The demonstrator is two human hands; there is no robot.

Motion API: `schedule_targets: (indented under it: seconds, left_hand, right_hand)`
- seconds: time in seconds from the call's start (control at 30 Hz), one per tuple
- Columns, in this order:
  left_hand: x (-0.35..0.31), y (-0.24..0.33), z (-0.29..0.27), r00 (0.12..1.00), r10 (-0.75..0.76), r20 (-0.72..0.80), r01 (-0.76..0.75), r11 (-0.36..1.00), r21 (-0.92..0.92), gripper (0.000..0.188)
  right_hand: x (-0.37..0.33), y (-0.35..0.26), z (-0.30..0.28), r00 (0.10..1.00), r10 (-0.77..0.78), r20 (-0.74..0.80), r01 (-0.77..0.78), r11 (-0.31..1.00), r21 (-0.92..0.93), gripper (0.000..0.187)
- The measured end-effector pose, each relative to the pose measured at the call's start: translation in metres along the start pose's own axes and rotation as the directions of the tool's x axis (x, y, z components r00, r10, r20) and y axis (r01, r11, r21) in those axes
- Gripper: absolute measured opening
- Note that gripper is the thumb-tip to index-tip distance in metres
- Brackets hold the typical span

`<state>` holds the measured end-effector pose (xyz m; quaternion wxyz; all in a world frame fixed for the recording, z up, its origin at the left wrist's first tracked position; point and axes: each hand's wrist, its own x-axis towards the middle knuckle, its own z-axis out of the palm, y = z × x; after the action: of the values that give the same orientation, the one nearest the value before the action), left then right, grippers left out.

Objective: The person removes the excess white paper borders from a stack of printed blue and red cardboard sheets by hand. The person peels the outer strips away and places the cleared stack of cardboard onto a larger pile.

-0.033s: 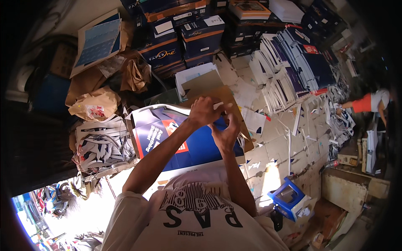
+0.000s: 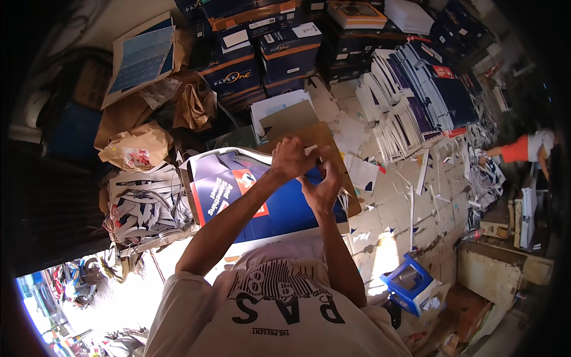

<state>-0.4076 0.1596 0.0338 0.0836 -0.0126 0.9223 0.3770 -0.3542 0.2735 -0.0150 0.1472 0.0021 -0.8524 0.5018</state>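
A stack of glossy blue and purple printed sheets (image 2: 285, 205) with a red and white panel lies in front of me; its far left edge curls up white. Over its far edge my left hand (image 2: 289, 158) is bent, fingers closed and pointing right. Close beside it, my right hand (image 2: 323, 189) has its fingers curled and thumb raised towards the left fingertips. A small white bit shows between the two hands, but what they grip is too small to make out. Beneath and beyond the sheets lies a brown board (image 2: 321, 135).
Bundled paper scraps (image 2: 146, 199) and crumpled brown paper (image 2: 138, 147) lie at left. Dark blue boxes (image 2: 232, 74) stand at the back, with stacked flat sheets (image 2: 410, 95) at right. A blue plastic frame (image 2: 408, 283) sits on the scrap-strewn floor. Another person (image 2: 523, 147) bends at far right.
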Motion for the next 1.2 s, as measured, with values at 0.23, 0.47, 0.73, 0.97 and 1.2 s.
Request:
schedule_targets:
  seconds: [0.23,0.47,0.73,0.97,1.2]
  left_hand:
    - [0.011,-0.008,0.022,0.98,-0.192,-0.044,0.197,0.965,0.176,0.04]
    - [0.046,-0.041,0.008,0.972,-0.23,-0.058,0.234,0.969,0.076,0.04]
    - [0.037,-0.068,-0.022,0.894,0.309,0.324,-0.306,0.95,-0.064,0.051]
    - [0.025,-0.07,-0.011,0.973,0.187,0.132,-0.182,0.982,-0.048,0.049]
    - [0.029,-0.055,-0.002,0.973,-0.231,0.027,0.23,0.972,0.045,0.053]
  right_hand:
    - [0.002,0.018,0.003,0.999,-0.043,0.01,0.044,0.996,-0.079,0.045]
    - [-0.003,-0.002,0.018,0.958,-0.28,-0.066,0.259,0.939,-0.228,0.045]
    - [0.033,0.02,-0.019,0.974,0.046,0.221,-0.052,0.999,0.018,0.043]
    - [0.033,0.009,0.008,0.985,-0.156,0.076,0.16,0.986,-0.042,0.03]
    - [0.023,0.022,0.028,0.952,-0.237,-0.192,0.201,0.961,-0.19,0.025]
